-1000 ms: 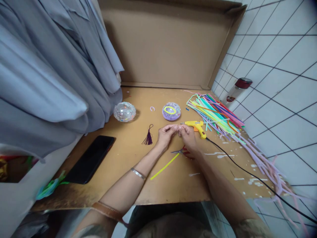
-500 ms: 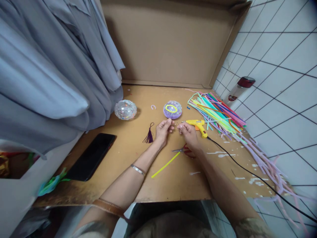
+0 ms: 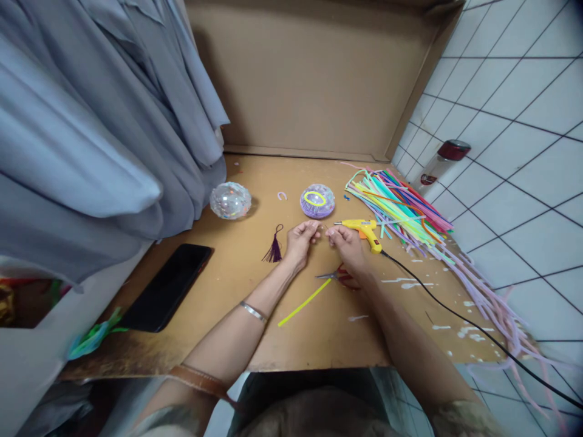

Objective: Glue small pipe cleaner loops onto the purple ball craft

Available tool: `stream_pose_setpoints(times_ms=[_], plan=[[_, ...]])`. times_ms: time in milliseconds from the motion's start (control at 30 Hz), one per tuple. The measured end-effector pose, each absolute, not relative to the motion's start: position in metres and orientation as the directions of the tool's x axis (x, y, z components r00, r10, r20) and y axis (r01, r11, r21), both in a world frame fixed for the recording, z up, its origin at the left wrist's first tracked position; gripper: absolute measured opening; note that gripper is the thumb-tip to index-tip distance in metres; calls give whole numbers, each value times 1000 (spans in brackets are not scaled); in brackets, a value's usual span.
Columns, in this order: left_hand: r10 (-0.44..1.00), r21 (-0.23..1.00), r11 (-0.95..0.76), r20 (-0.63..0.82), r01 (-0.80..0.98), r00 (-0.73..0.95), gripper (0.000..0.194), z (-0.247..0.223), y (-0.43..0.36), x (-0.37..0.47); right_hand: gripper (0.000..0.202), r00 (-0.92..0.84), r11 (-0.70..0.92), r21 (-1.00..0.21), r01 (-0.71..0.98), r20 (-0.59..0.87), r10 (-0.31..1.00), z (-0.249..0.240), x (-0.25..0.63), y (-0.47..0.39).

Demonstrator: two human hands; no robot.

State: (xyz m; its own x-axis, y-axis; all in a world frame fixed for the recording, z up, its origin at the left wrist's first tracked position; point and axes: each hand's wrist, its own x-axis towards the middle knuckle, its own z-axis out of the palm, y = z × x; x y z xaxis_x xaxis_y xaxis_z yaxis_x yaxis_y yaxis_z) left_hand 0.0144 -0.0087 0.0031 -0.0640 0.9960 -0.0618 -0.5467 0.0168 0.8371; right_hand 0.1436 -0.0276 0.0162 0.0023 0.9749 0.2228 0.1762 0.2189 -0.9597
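Note:
My left hand [image 3: 300, 243] is closed in a pinch, with thumb and fingertips together; what it holds is too small to name. Facing it, my right hand [image 3: 345, 244] pinches something thin and small between thumb and finger. Just beyond both hands sits a round ball [image 3: 317, 210], purple below and clear above, with a yellow ring [image 3: 314, 198] on it. A yellow glue gun [image 3: 362, 227] lies beside my right hand. Scissors with red handles [image 3: 347, 278] lie partly under my right wrist, touching a yellow pipe cleaner [image 3: 304, 302]. Left of my left hand lies a dark purple tassel [image 3: 274, 247].
A clear ball [image 3: 231, 201] stands at the left back, and a black phone [image 3: 167, 288] lies at left. Many coloured pipe cleaners [image 3: 405, 206] are heaped at right. The glue gun's black cord [image 3: 437, 295] runs off right. A grey cloth [image 3: 136, 121] hangs at left; a cardboard panel [image 3: 314, 79] stands behind.
My left thumb has drawn slightly away from the purple ball, and the fingertips of both hands have shifted a little. Everything on the table stays in place.

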Motion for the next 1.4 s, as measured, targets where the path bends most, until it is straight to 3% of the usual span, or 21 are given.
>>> stream_pose_setpoints(times_ms=[233,367,700,1033,1400], plan=[[998,852,54,-30,-521,53,41,4,-17,21,31,-4,232,-960,154,235,972,17,143,-27],[1000,851,-1,14,-526,20,42,3,-15,20,32,-15,229,-954,192,231,973,17,143,-28],[997,883,79,-67,-464,41,41,2,-16,21,32,186,217,-967,133,239,953,21,142,-28],[985,875,155,-100,-458,143,51,7,-19,23,30,275,301,-919,254,367,889,19,137,-33],[972,878,175,-83,-446,218,51,7,-22,24,24,215,383,-746,545,566,796,16,135,-36]])
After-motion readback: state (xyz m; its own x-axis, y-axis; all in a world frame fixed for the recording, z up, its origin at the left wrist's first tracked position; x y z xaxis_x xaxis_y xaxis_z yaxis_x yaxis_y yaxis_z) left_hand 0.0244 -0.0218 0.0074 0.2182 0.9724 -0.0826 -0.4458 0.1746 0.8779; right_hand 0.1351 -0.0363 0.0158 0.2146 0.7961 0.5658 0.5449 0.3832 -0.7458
